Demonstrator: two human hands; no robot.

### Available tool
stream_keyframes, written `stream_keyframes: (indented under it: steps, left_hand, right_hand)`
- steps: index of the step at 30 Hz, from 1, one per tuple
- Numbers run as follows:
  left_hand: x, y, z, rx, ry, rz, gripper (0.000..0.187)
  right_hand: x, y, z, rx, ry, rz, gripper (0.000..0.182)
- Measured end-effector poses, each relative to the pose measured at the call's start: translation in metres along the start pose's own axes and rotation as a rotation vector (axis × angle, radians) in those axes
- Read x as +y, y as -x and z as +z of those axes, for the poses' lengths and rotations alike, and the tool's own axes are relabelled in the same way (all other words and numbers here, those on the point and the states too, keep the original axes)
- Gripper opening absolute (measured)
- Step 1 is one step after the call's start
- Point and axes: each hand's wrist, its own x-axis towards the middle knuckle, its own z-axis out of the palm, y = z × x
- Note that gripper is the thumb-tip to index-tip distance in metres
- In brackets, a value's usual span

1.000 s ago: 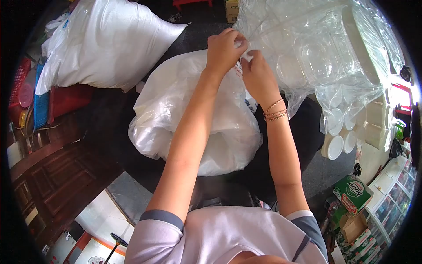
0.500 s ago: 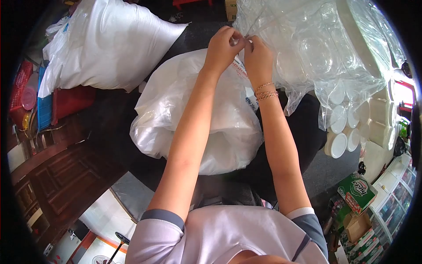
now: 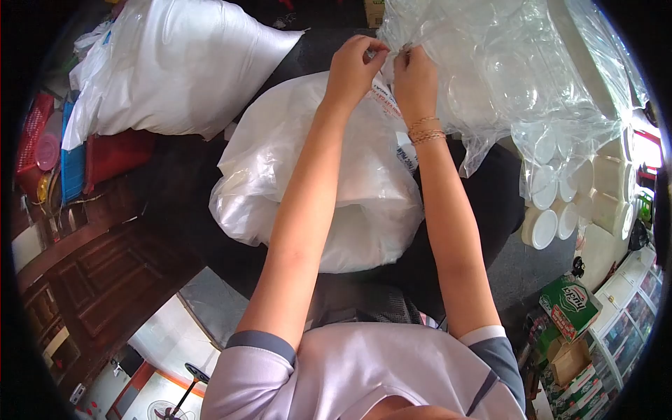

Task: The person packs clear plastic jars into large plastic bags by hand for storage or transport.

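A large white plastic bag (image 3: 280,133), puffed and wrinkled, lies on my lap beneath my forearms. Red and blue print (image 3: 386,101) runs along its far right side, up towards my fingers. My left hand (image 3: 352,70) is closed in a pinch just past the bag's far edge. Close beside it, my right hand (image 3: 416,80), with braided bracelets at the wrist, also pinches with bent fingers. What lies between the fingertips is too small to make out. A clear plastic bag (image 3: 483,77) holding round clear containers borders my right hand.
A big full white sack (image 3: 189,70) stands at the upper left, near a red crate (image 3: 35,140) and a blue item (image 3: 73,157). White round tubs (image 3: 540,229) are stacked at right. A green carton (image 3: 570,304) sits lower right, and a fan (image 3: 168,411) lower left.
My hands have shifted slightly up and drawn a little apart at the fingertips. The whole view has moved slightly; the bags otherwise look the same.
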Motion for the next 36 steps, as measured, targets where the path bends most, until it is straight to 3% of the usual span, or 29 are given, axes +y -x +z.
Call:
stream_keyframes:
  steps: [2,5,8,11,15,20,22,23,26,29,32,35,36]
  left_hand:
    - [-0.005,0.002,0.003,0.006,0.079,-0.119,0.017]
    - [-0.002,0.002,-0.002,-0.177,0.294,-0.369,0.021]
    - [-0.011,0.003,0.007,-0.228,0.283,-0.229,0.027]
    - [-0.003,0.0,0.015,-0.276,0.407,-0.39,0.029]
    - [-0.014,-0.002,0.023,-0.213,0.456,-0.362,0.03]
    - [-0.028,-0.004,0.027,-0.288,0.479,-0.279,0.035]
    - [-0.04,-0.004,0.036,-0.275,0.806,-0.363,0.037]
    - [-0.046,-0.005,0.041,-0.267,0.97,-0.403,0.038]
    - [-0.043,-0.009,0.056,-0.192,0.948,-0.454,0.047]
    - [-0.035,-0.017,0.062,0.099,1.287,-0.573,0.053]
    - [-0.037,-0.028,0.067,0.149,0.887,-0.68,0.058]
    - [-0.038,-0.031,0.084,0.216,0.787,-0.467,0.058]
    - [-0.042,-0.037,0.091,0.299,0.853,-0.488,0.061]
  right_hand:
    - [0.002,0.0,-0.002,-0.062,-0.092,0.089,0.021]
    - [0.008,0.001,-0.007,-0.101,-0.142,0.121,0.02]
    - [-0.004,0.008,-0.022,-0.164,-0.141,0.198,0.019]
    - [-0.025,0.013,-0.04,-0.192,-0.021,0.18,0.021]
    - [-0.016,0.02,-0.036,-0.235,0.225,0.094,0.023]
    - [-0.019,0.016,-0.037,-0.235,0.147,0.109,0.024]
    - [-0.023,0.014,-0.04,-0.259,0.138,0.144,0.024]
    - [-0.025,0.013,-0.041,-0.269,0.148,0.161,0.024]
    - [-0.029,0.014,-0.043,-0.295,0.144,0.173,0.025]
    - [-0.02,0.015,-0.045,-0.313,0.09,0.089,0.027]
    - [-0.014,0.02,-0.044,-0.292,0.068,-0.003,0.03]
    - [-0.018,0.019,-0.043,-0.31,0.104,0.001,0.029]
    - [-0.02,0.017,-0.044,-0.325,0.123,0.017,0.029]
